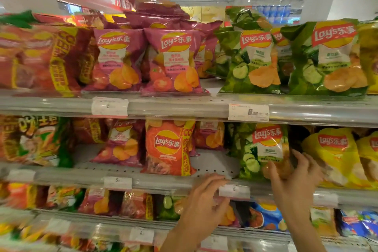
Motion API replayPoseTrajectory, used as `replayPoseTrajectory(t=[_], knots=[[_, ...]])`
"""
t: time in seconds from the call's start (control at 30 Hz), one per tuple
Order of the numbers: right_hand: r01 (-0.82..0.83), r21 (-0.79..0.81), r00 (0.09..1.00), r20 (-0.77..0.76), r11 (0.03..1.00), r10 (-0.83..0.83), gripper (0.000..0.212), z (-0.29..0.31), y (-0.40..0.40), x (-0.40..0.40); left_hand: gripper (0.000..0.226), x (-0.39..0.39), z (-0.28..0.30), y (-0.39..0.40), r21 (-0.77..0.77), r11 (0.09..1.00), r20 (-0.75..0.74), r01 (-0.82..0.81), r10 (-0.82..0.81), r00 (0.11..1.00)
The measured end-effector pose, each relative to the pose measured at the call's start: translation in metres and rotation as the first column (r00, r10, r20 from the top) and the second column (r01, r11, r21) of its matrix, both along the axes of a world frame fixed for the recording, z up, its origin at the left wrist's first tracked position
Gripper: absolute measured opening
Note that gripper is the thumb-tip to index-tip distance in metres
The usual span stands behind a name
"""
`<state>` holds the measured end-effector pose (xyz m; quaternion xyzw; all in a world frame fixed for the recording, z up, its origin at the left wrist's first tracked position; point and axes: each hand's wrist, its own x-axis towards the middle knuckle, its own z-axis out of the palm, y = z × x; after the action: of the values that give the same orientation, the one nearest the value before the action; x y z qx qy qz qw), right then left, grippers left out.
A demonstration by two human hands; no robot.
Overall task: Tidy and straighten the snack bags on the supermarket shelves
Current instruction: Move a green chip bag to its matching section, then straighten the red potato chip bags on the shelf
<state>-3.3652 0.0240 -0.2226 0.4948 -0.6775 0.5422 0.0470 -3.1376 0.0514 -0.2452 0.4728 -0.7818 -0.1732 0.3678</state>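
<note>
A green cucumber Lay's bag stands upright on the middle shelf. My right hand touches its lower right corner with fingers spread, between it and a yellow Lay's bag. My left hand hovers at the shelf's front rail just left of the green bag, fingers curved and holding nothing. An orange-red Lay's bag stands further left, with pink tomato bags behind and beside it.
The top shelf carries pink tomato bags and green cucumber bags. Price tags hang on the rails. Lower shelves hold mixed snack bags. A bare gap of shelf lies between the orange-red and green bags.
</note>
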Motion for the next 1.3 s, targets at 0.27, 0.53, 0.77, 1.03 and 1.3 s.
replayPoseTrajectory(t=[0.27, 0.53, 0.77, 1.03, 1.3], knots=[[-0.184, -0.065, 0.981, 0.045, 0.981, 0.187, 0.039, -0.006, 0.006, 0.137, 0.015, 0.140, 0.017, 0.007, 0.063, 0.964, -0.360, -0.258, 0.263, 0.895], [-0.467, 0.068, 0.856, 0.285, 0.882, 0.431, 0.073, 0.002, -0.007, 0.234, 0.019, 0.252, 0.033, -0.019, 0.007, 0.893, -0.374, -0.450, 0.419, 0.827], [-0.494, 0.154, 0.832, 0.370, 0.856, 0.413, 0.095, 0.013, -0.013, 0.244, 0.022, 0.283, 0.047, -0.049, -0.084, 0.856, -0.242, -0.510, 0.479, 0.844], [-0.621, 0.233, 0.750, 0.453, 0.748, 0.482, 0.116, 0.026, -0.040, 0.233, 0.090, 0.287, 0.064, -0.102, 0.369, 0.819, -0.121, -0.440, 0.511, 0.851], [-0.677, 0.213, 0.689, 0.520, 0.704, 0.505, 0.101, 0.031, -0.047, 0.229, 0.078, 0.299, 0.072, -0.124, 0.703, 0.677, -0.242, -0.218, 0.516, 0.822]])
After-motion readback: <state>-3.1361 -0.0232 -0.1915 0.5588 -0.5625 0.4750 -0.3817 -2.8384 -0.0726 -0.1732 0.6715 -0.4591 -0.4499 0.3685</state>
